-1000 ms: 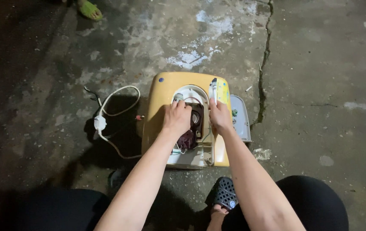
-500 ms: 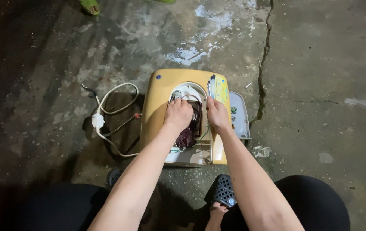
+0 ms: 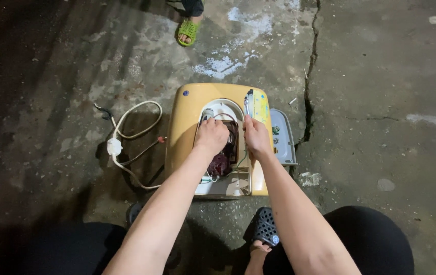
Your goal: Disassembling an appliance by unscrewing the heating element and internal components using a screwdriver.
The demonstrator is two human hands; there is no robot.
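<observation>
A yellow appliance housing (image 3: pixel 187 122) lies open on the concrete floor, showing a white inner part, dark red windings (image 3: pixel 221 164) and thin wires. My left hand (image 3: pixel 211 136) is closed, knuckles up, over the top of the inner part. My right hand (image 3: pixel 256 136) grips a slim screwdriver (image 3: pixel 249 101) that stands upright at the housing's right side, next to a yellow label. What my left hand holds is hidden under it.
A white power cord (image 3: pixel 129 135) with a plug loops on the floor left of the housing. A grey cover plate (image 3: pixel 283 137) lies at its right. A long crack (image 3: pixel 309 76) runs through the concrete. Another person's foot in a green sandal (image 3: pixel 187 30) stands beyond.
The view has shifted a little, bringing the green sandal into sight. Both hands stay on the appliance in nearly the same places.
</observation>
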